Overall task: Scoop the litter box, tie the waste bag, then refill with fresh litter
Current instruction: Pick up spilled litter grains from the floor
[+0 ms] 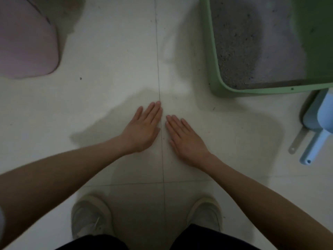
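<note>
A green litter box (213, 69) stands at the upper right, holding grey litter (239, 42) with a paler patch toward its right side. Right of its near corner lies a light blue scoop (317, 139) on the floor, handle toward me. My left hand (142, 129) and my right hand (185, 139) are stretched out flat, palms down, side by side over the white tiled floor in the middle of the view. Both hands hold nothing. They are well left of and nearer than the box and scoop.
A pale pink object (27, 44) sits on the floor at the upper left. A grey flat tool (297, 141) lies beside the blue scoop. My two grey shoes (90, 217) are at the bottom, on the tile (108, 87).
</note>
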A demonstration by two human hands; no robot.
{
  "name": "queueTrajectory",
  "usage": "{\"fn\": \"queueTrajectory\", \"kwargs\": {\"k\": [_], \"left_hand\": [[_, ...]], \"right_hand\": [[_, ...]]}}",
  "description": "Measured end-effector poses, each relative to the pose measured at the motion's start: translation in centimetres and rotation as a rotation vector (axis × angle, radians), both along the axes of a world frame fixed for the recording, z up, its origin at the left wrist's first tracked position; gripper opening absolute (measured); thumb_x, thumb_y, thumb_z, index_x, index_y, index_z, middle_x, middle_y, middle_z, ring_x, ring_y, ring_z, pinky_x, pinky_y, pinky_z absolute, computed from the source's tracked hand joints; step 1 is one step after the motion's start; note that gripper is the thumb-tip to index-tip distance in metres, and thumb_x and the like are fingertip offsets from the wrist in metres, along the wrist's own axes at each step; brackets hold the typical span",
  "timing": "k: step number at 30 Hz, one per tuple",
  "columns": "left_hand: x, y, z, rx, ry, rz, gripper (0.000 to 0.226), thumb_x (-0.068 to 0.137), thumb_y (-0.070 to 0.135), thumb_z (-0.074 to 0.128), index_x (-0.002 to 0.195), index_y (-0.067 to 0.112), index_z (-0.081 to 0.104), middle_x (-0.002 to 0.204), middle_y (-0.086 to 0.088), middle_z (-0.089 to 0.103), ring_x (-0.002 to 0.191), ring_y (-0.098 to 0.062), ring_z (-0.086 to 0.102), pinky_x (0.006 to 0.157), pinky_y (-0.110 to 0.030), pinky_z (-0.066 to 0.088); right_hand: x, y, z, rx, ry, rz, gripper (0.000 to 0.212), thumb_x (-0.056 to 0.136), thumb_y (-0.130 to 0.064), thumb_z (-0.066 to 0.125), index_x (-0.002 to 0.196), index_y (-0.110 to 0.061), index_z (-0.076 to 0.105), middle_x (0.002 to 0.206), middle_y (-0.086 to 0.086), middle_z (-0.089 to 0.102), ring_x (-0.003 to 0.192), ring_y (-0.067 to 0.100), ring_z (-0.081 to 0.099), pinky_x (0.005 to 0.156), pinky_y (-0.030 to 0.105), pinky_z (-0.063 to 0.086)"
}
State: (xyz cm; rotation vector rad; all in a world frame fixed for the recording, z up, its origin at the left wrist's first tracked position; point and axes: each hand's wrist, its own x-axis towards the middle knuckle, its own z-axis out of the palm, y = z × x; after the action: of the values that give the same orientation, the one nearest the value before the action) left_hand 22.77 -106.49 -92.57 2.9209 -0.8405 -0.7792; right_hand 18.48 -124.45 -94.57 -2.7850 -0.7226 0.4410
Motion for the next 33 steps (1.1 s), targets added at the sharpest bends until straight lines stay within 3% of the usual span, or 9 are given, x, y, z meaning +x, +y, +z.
{"fn": "queueTrajectory", "kwargs": {"k": [2,4,8,11,15,18,24,30,33], "left_hand": [[-1.7,-0.4,-0.4,-0.047,-0.022,0.039,0.067,0.090,0.034,0.005,0.146,-0.001,0.016,0.155,-0.018,0.010,0.144,-0.031,0.011,0.114,-0.044,0.005],[-2.7,-0.7,-0.6,-0.132,-0.055,0.050,0.056,0.091,0.024,0.026,0.138,-0.004,0.036,0.146,-0.022,0.034,0.135,-0.036,0.034,0.108,-0.051,0.022],[-3.3,-1.6,0.4,-0.355,-0.058,0.202,0.056,0.078,0.015,0.067,0.128,-0.003,0.049,0.128,-0.023,0.053,0.118,-0.039,0.052,0.100,-0.045,0.041],[-2.4,-2.6,1.3,-0.402,-0.025,0.478,0.059,0.073,0.018,0.076,0.123,0.001,0.050,0.120,-0.017,0.047,0.112,-0.033,0.044,0.098,-0.036,0.037],[-0.7,-4.0,1.3,-0.395,0.063,0.584,0.053,0.074,0.020,0.075,0.117,0.004,0.050,0.120,-0.013,0.043,0.113,-0.027,0.039,0.095,-0.029,0.033],[0.1,-5.3,1.2,-0.380,0.091,0.538,0.053,0.075,0.018,0.074,0.119,0.005,0.049,0.120,-0.013,0.043,0.113,-0.028,0.041,0.093,-0.032,0.035],[0.2,-6.5,0.8,-0.384,0.068,0.505,0.031,0.081,0.006,0.062,0.110,0.005,0.055,0.113,-0.014,0.049,0.106,-0.030,0.049,0.087,-0.034,0.040],[0.5,-6.8,1.2,-0.349,0.053,0.384,0.020,0.085,0.005,0.056,0.103,0.004,0.063,0.107,-0.017,0.057,0.099,-0.033,0.055,0.084,-0.038,0.043],[0.9,-7.1,1.4,-0.281,0.041,0.316,0.017,0.088,0.009,0.055,0.102,0.003,0.064,0.104,-0.019,0.058,0.099,-0.035,0.056,0.082,-0.040,0.044]], "right_hand": [[-0.6,-0.4,0.2,0.057,-0.044,0.013,0.050,0.095,-0.023,0.028,0.130,0.006,0.049,0.137,0.022,0.049,0.128,0.033,0.048,0.114,0.033,0.011],[-0.7,-0.7,0.6,0.106,-0.097,-0.040,0.047,0.093,-0.017,0.031,0.126,0.008,0.053,0.133,0.024,0.052,0.124,0.034,0.052,0.114,0.036,0.020],[-0.1,-1.3,2.5,0.326,-0.123,-0.565,0.035,0.090,-0.012,0.040,0.109,0.005,0.064,0.111,0.021,0.064,0.102,0.033,0.062,0.094,0.028,0.036],[0.7,-2.3,3.4,0.473,0.165,-1.020,0.024,0.092,-0.012,0.047,0.104,-0.004,0.066,0.099,0.011,0.066,0.090,0.023,0.060,0.082,0.022,0.040],[1.2,-2.6,3.8,0.812,0.550,-1.310,0.022,0.094,-0.008,0.047,0.107,0.001,0.063,0.080,0.005,0.063,0.079,0.022,0.063,0.084,0.034,0.055],[1.5,-1.7,4.4,0.938,0.655,-1.305,0.026,0.096,-0.003,0.040,0.115,0.004,0.058,0.087,0.009,0.062,0.086,0.021,0.061,0.081,0.025,0.053],[1.9,-0.7,4.3,0.969,0.651,-1.285,0.029,0.096,-0.001,0.039,0.118,0.005,0.057,0.099,0.014,0.062,0.091,0.021,0.061,0.091,0.030,0.051],[1.0,-1.4,3.6,0.853,0.479,-1.303,0.027,0.095,-0.004,0.041,0.107,-0.001,0.064,0.093,0.010,0.065,0.089,0.021,0.064,0.092,0.039,0.053],[0.6,-1.7,3.6,0.601,0.345,-1.081,0.027,0.093,-0.007,0.045,0.110,-0.004,0.065,0.105,0.010,0.067,0.099,0.022,0.062,0.099,0.027,0.044]]}}
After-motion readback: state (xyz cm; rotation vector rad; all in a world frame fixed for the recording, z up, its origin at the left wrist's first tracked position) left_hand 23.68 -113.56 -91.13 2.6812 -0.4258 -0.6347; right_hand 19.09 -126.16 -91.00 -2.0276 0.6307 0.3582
